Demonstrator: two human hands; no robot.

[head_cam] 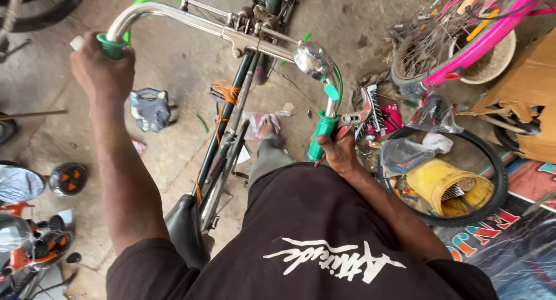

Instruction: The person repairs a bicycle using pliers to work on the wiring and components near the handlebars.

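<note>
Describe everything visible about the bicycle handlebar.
The handlebar is a curved, shiny chrome tube with green grips at both ends and a thin rod-brake linkage running beside it. A rounded chrome bell is mounted near its right bend. The left hand wraps the left grip; the right hand holds the right grip. It crosses above the dark frame.

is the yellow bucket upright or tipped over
Tipped: the yellow bucket lies on its side inside the black tyre, mouth facing right.

The person wears a black short-sleeved shirt (324, 230) with white script print and grey trousers (269, 158).
</note>
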